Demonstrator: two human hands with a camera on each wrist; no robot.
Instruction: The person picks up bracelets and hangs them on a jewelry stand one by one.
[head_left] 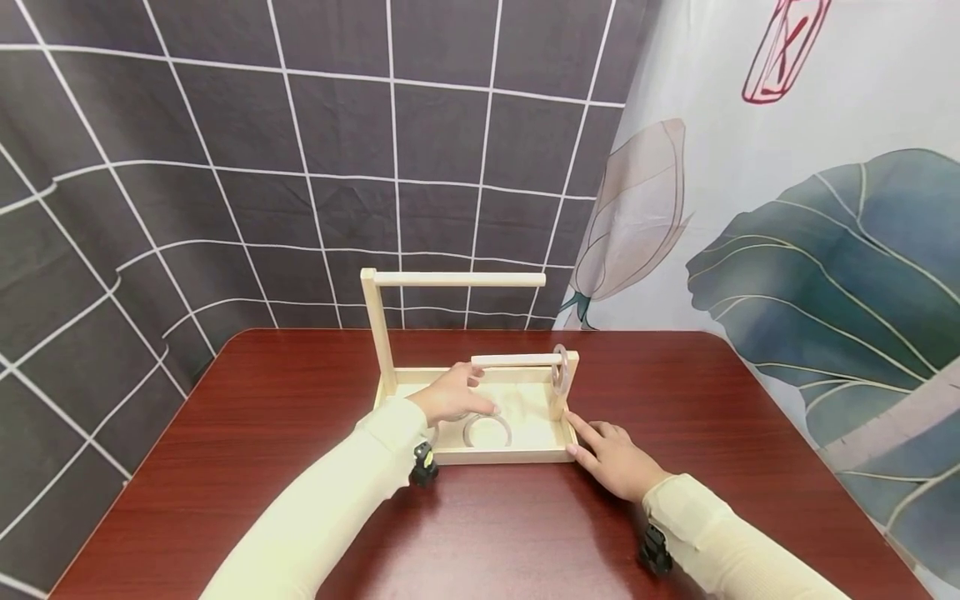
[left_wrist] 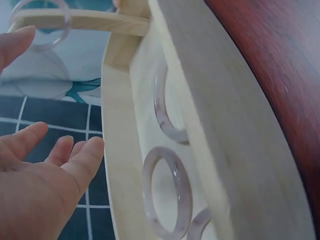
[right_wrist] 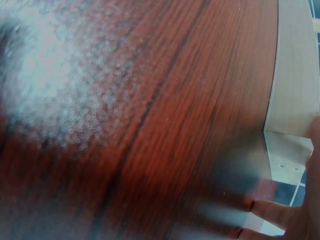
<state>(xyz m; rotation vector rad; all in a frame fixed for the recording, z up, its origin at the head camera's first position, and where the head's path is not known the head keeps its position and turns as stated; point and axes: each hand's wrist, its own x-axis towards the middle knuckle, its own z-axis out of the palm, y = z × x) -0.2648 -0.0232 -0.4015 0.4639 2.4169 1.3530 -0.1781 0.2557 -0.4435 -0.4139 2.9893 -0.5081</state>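
A pale wooden tray stand (head_left: 502,457) has a tall bar (head_left: 461,279) and a low bar (head_left: 513,360). My left hand (head_left: 453,396) hovers over the tray near the low bar's free end, thumb and fingers apart, holding nothing. A pale translucent bangle (left_wrist: 68,22) hangs on the low bar, near its post. Several similar bangles lie in the tray, among them one (left_wrist: 185,195) seen whole in the left wrist view and another (left_wrist: 160,95) partly behind the tray wall. At the tray's right end rests my right hand (head_left: 618,458), fingers extended against the wood.
The stand sits on a glossy red-brown table (head_left: 300,400). Behind it hangs a dark cloth with a white grid (head_left: 337,125), and at the right a white cloth with a leaf print (head_left: 847,250). Each wrist carries a small black device (head_left: 423,465).
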